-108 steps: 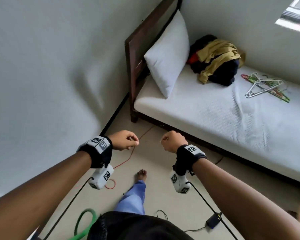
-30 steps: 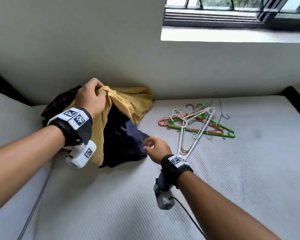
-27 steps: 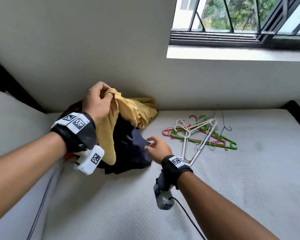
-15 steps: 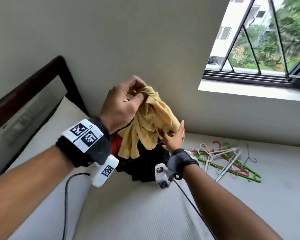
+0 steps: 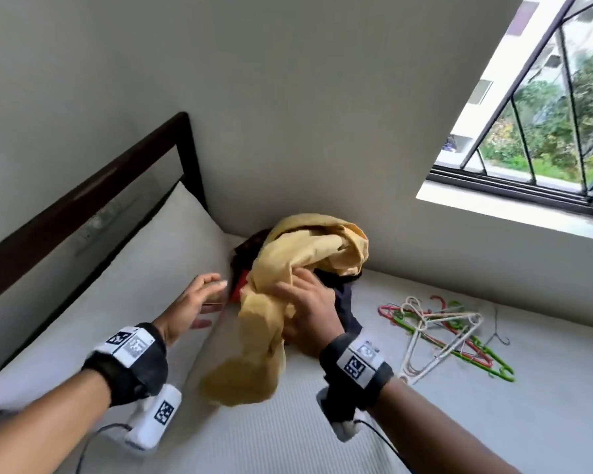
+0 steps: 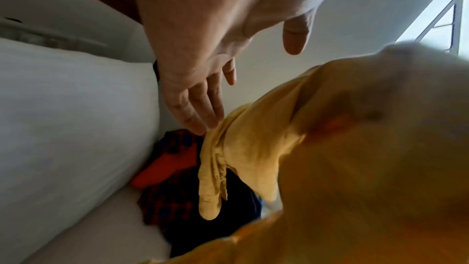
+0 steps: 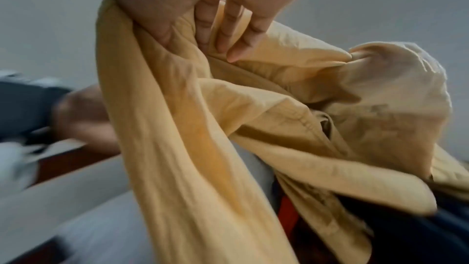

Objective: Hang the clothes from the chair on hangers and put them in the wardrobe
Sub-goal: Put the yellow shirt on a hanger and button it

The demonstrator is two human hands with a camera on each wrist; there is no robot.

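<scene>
Right hand (image 5: 308,313) gripping yellow garment (image 5: 288,289) at frame centre; left hand (image 5: 192,309) spread, empty (wristband markers only, no readable text); hangers (image 5: 439,330) lower right.

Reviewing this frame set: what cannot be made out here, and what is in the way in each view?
- Dark and red clothes in the pile: garment types hidden under the yellow cotton garment, head view.
- Right hand: its fingers are buried in yellow folds; exact grip unclear.
- Tangled plastic hangers: too overlapped to count.
- Left wrist view: lower right is blurred yellow cloth; the left hand looks open, touching unclear.
- No wardrobe or chair in any view.
</scene>
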